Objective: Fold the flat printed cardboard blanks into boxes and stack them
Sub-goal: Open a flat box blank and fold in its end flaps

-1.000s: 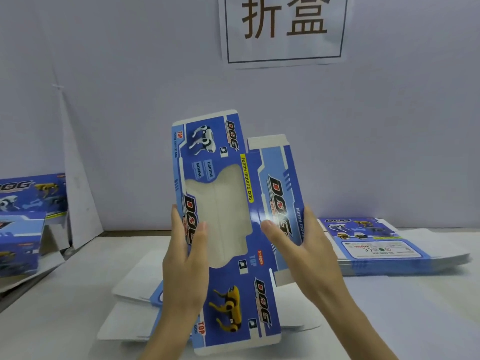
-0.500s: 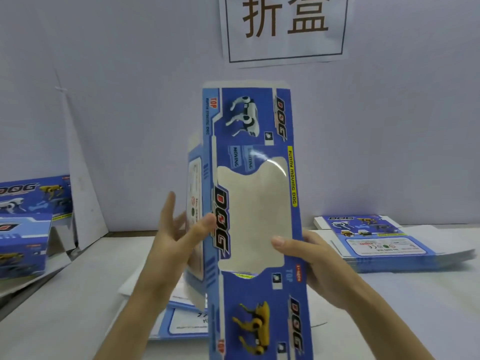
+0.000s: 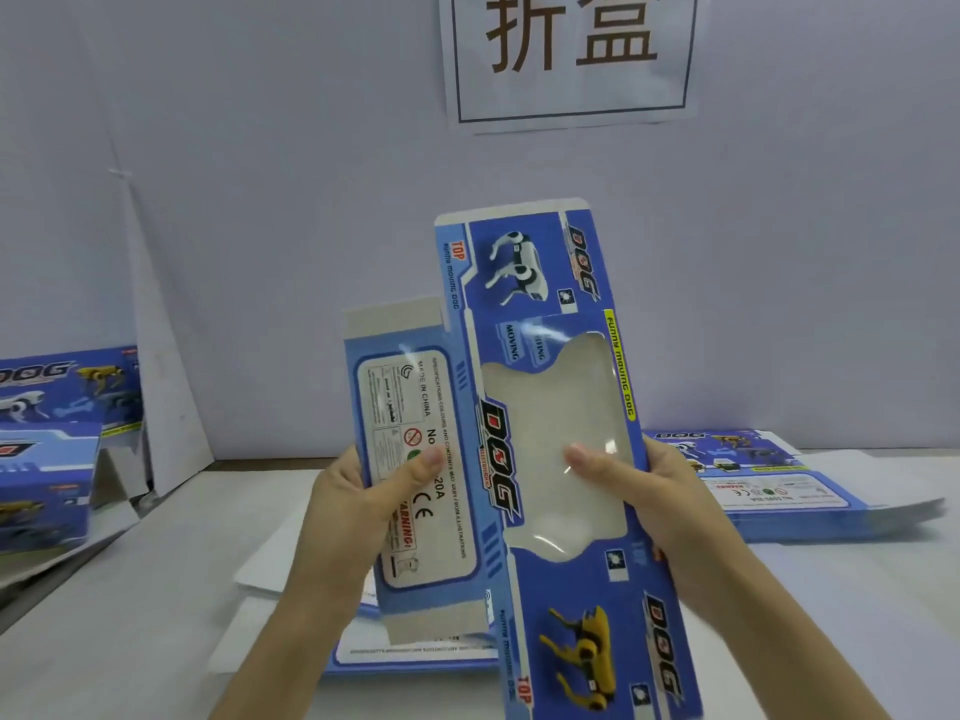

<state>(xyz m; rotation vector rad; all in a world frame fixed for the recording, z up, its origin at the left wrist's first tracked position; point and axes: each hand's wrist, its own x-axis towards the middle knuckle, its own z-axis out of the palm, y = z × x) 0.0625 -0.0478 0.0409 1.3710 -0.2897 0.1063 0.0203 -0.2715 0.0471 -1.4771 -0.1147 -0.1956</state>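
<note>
Behind the white table (image 3: 130, 615), a sign (image 3: 571, 54) hangs on the wall. Left hand (image 3: 358, 501) and right hand (image 3: 660, 501) each pinch the blue cardboard blank (image 3: 550, 459), held upright.

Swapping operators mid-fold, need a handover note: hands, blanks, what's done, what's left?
Left hand: grips the label side panel of the blue printed cardboard blank, thumb on front.
Right hand: grips its right edge, thumb on the clear window.
The blank is held upright above the white table, partly opened, end flaps not closed.
Stack of flat blue blanks at right; one flat blank under the hands; folded blue boxes at far left.
Done: some boxes folded. Left: finish this one, stack it, fold the rest.
</note>
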